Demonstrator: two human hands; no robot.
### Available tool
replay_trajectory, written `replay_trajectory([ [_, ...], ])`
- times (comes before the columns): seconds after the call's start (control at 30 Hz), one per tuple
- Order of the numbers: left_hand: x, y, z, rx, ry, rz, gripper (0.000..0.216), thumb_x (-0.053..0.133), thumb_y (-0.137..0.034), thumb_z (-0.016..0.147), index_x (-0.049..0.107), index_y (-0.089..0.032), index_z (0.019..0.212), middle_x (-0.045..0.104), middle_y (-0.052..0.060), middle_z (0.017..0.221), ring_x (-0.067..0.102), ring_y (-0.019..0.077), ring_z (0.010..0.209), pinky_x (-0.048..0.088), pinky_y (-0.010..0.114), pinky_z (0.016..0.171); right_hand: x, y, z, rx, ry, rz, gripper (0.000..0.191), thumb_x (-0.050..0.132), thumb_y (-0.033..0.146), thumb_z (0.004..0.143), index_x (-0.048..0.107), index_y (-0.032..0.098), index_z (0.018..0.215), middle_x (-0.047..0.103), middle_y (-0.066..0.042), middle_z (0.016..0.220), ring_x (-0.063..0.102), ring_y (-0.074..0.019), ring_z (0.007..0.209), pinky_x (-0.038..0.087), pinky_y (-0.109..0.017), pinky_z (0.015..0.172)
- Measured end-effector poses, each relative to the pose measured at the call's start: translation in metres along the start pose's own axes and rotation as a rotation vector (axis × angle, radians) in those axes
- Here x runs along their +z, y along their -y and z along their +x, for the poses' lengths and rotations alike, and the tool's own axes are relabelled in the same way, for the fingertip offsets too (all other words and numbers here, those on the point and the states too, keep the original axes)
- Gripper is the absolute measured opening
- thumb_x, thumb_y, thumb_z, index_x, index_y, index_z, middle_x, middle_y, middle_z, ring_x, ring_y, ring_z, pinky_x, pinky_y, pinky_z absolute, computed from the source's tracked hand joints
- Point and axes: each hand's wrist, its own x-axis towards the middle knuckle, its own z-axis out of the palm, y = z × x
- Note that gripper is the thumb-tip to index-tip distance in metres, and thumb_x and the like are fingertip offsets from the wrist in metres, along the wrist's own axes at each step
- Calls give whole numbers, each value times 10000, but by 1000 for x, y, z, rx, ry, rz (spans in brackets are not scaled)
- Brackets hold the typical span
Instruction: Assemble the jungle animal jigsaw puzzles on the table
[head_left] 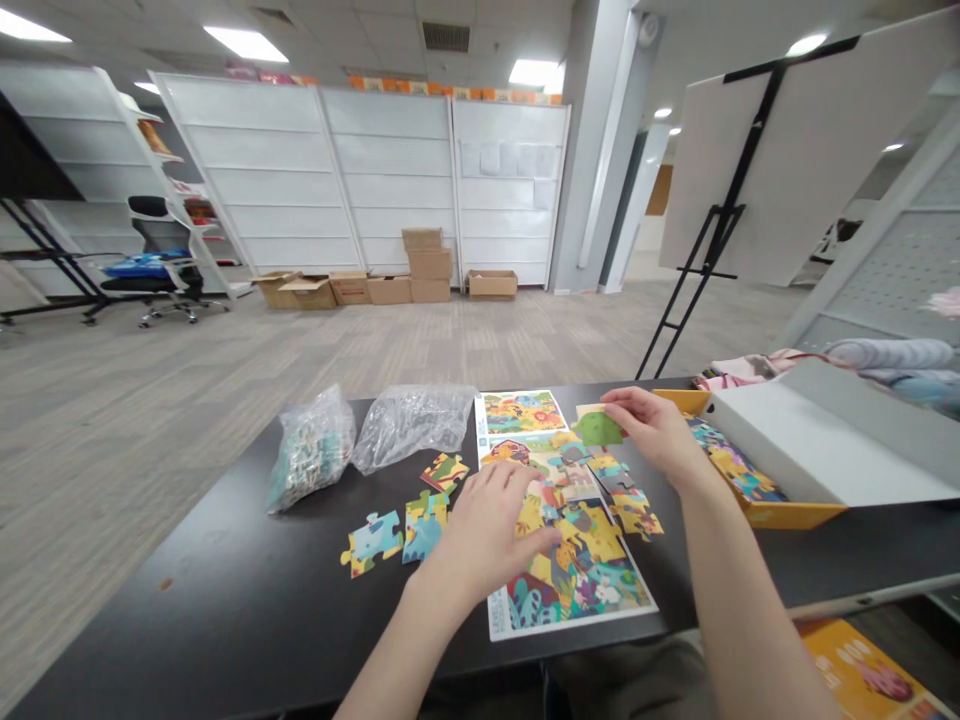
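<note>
My right hand [658,435] pinches a jigsaw puzzle piece [598,427] with green foliage on it, above the far right part of the picture sheet. My left hand [487,520] hovers or rests over the sheet, palm down, thumb apart from the fingers; its fingertips touch or nearly touch the loose pieces there. Beneath both hands lies the printed picture sheet [536,632], with a pile of puzzle pieces [600,535] partly covering it. Left of my left hand are a pale blue piece [375,540], another blue and yellow piece [424,522] and a red and green one [444,472].
Two clear plastic bags, one holding packed pieces [311,450] and one crumpled [414,425], lie at the table's far left. An open yellow box [795,514] with a white lid [832,430] stands on the right. Cardboard boxes [430,265] line the far shelving.
</note>
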Motion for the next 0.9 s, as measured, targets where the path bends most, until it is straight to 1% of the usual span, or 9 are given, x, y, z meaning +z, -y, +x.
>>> replay_trajectory([
  [0.07, 4, 2, -3, 27, 82, 141, 694, 775, -545, 741, 542, -253, 1326, 571, 120, 1369, 474, 361, 1319, 381, 559, 1096, -8, -22, 16, 29, -71, -175, 232, 605, 370, 851, 684, 175, 950, 743, -63, 806, 650, -176, 685, 481, -275, 617],
  [0.13, 8, 5, -5, 1, 142, 215, 844, 776, -640, 689, 501, -255, 1388, 521, 137, 1428, 403, 395, 1378, 316, 603, 1133, -9, -41, 33, 74, -63, -380, 191, 577, 304, 855, 696, 182, 942, 756, -60, 813, 668, -180, 708, 483, -275, 644],
  [0.2, 10, 9, -5, -27, 183, 246, 882, 757, -679, 681, 490, -251, 1404, 502, 146, 1446, 370, 407, 1403, 269, 624, 1153, -5, -56, 46, 117, -8, -576, 181, 571, 269, 852, 712, 189, 932, 763, -54, 805, 678, -184, 718, 479, -271, 650],
  [0.27, 10, 12, -5, -39, 210, 249, 835, 725, -670, 724, 489, -251, 1406, 503, 146, 1447, 381, 398, 1401, 250, 623, 1163, 0, -67, 53, 136, 26, -670, 189, 566, 246, 855, 730, 184, 925, 767, -62, 800, 685, -194, 725, 477, -276, 660],
  [0.4, 7, 15, -4, -54, 241, 229, 717, 695, -582, 796, 494, -259, 1403, 504, 136, 1459, 412, 381, 1385, 280, 594, 1155, 3, -80, 53, 138, 51, -746, 227, 532, 213, 892, 742, 171, 967, 777, -100, 920, 703, -228, 839, 477, -299, 736],
  [0.6, 6, 18, -2, -74, 236, 208, 723, 731, -573, 763, 514, -270, 1383, 517, 125, 1452, 413, 383, 1382, 311, 569, 1140, -2, -81, 47, 149, 72, -846, 225, 551, 197, 886, 741, 169, 1004, 757, -125, 998, 688, -254, 938, 475, -315, 806],
  [0.7, 6, 19, -1, -75, 235, 203, 709, 739, -570, 754, 529, -276, 1364, 527, 119, 1440, 436, 377, 1363, 323, 555, 1132, -1, -74, 45, 130, 101, -868, 262, 557, 314, 914, 739, 169, 1034, 737, -134, 1010, 683, -253, 909, 478, -317, 790],
  [0.8, 6, 19, 0, -78, 249, 207, 694, 735, -557, 760, 530, -271, 1358, 535, 119, 1428, 442, 375, 1360, 326, 552, 1130, 1, -70, 41, 91, 179, -892, 375, 600, 478, 890, 743, 167, 1045, 710, -143, 1011, 676, -260, 883, 481, -322, 788],
  [0.9, 5, 17, 0, -78, 255, 217, 687, 737, -534, 770, 526, -256, 1361, 531, 124, 1428, 444, 369, 1357, 335, 547, 1126, 2, -72, 37, 81, 242, -898, 346, 669, 446, 848, 754, 169, 1037, 696, -141, 1040, 677, -255, 911, 479, -308, 824],
])
